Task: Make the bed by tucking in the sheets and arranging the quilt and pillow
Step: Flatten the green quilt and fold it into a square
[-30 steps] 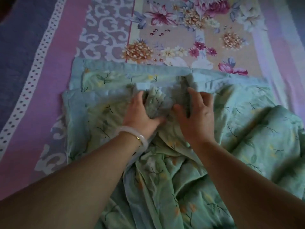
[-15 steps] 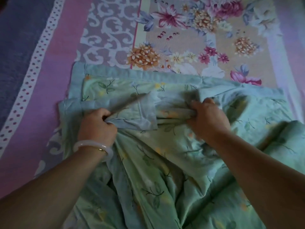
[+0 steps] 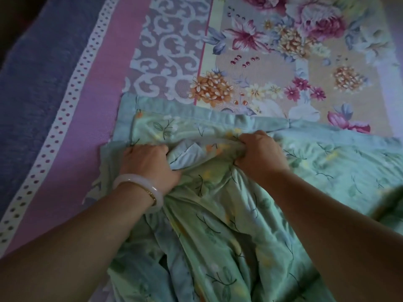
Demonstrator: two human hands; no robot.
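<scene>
Both our left hand (image 3: 148, 164) and right hand (image 3: 259, 155) clench bunched folds of the pale green leaf-print quilt (image 3: 218, 225); arranging it, we next need to spread it flat.

Quilt (image 3: 218, 225) on sheet (image 3: 261, 62)

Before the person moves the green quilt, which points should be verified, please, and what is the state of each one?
1. Grip of left hand on quilt: ok, fingers curled into a bunched fold.
2. Grip of right hand: ok, fabric gathered under its fingers.
3. Quilt flat: not ok, wrinkled between the hands and toward the person.
4. Far blue border straight on the floral sheet: ok.
5. Sheet tucked at the bed's edges: cannot tell, out of view.
</scene>
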